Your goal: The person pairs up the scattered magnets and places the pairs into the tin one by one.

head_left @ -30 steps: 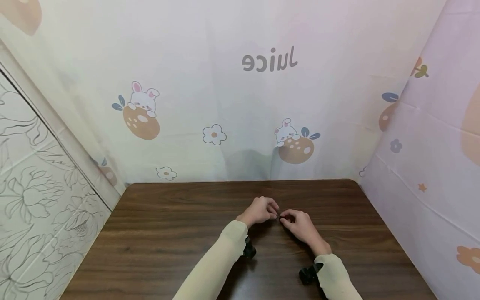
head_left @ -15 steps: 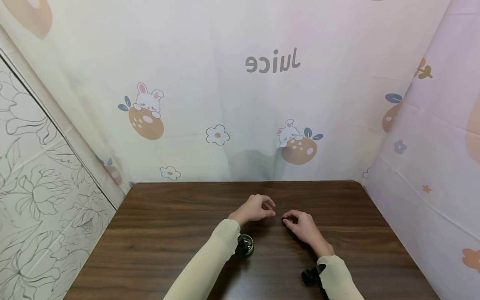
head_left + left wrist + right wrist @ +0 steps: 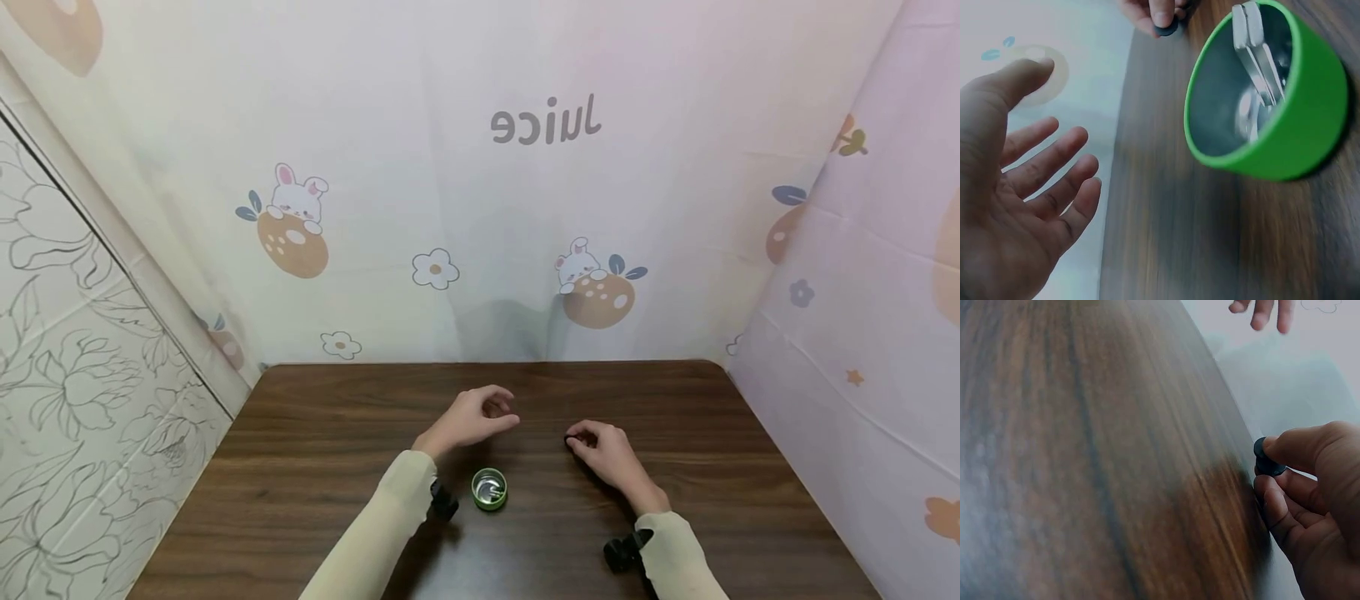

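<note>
My right hand (image 3: pixel 603 454) is low over the table at the right of centre in the head view. Its thumb and fingertips pinch a small black knob-like piece (image 3: pixel 1269 457), whose rounded dark ends show in the right wrist view. My left hand (image 3: pixel 471 417) is off to the left, fingers spread and loosely bent, with nothing in it. Nearest to it, on the table, stands a small round green container (image 3: pixel 1313 119) with a grey inside. Slim silver metal pieces (image 3: pixel 1254 40) lean in it, one end at the rim.
The dark wood-grain table (image 3: pixel 337 417) ends at a printed curtain (image 3: pixel 375 167) behind it. More curtain hangs at the right side (image 3: pixel 862 292), and a flower-line panel (image 3: pixel 82 400) stands at the left. Each wrist wears a small black camera.
My left hand has drawn away to the left from the right hand, and the green container now shows fully beside its wrist. The right hand keeps pinching the black piece, almost still.
</note>
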### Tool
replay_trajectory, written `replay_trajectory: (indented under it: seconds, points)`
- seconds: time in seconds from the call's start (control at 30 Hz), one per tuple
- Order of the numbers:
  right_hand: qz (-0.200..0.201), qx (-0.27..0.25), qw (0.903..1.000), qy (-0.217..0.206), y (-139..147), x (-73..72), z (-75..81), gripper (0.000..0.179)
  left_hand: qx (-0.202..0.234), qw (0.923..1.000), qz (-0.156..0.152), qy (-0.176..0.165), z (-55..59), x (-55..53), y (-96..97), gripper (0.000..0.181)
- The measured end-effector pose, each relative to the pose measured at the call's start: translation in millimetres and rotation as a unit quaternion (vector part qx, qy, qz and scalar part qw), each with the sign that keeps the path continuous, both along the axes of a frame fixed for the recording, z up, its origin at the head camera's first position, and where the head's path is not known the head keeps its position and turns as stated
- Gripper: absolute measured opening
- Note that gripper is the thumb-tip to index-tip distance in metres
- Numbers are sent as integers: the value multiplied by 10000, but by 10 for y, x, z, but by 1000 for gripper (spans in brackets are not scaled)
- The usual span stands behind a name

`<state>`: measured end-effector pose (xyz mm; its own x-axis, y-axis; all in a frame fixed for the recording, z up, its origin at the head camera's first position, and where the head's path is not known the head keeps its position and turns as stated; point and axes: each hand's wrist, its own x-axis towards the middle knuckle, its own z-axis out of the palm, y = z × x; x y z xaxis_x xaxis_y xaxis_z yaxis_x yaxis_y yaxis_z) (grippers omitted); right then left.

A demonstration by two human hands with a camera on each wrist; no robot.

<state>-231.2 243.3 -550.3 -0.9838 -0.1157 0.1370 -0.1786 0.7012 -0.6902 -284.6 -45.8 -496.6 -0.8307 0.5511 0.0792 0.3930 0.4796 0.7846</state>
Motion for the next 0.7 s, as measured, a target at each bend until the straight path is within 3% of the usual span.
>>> replay_trajectory:
  seconds: [0.17,0.4,0.7]
  points:
    - [-3,-22,10000,59,31,11,-1,9,262,9993,250,-32,-28,134,-192,54]
    - [-66,-9,9998,173,19,17,-17,8,362,9978,547,-3,-114,431,-421,65]
    - [-188,-15,9998,60,-12,35,-8,6,495,9960,732,109,-308,719,-479,72]
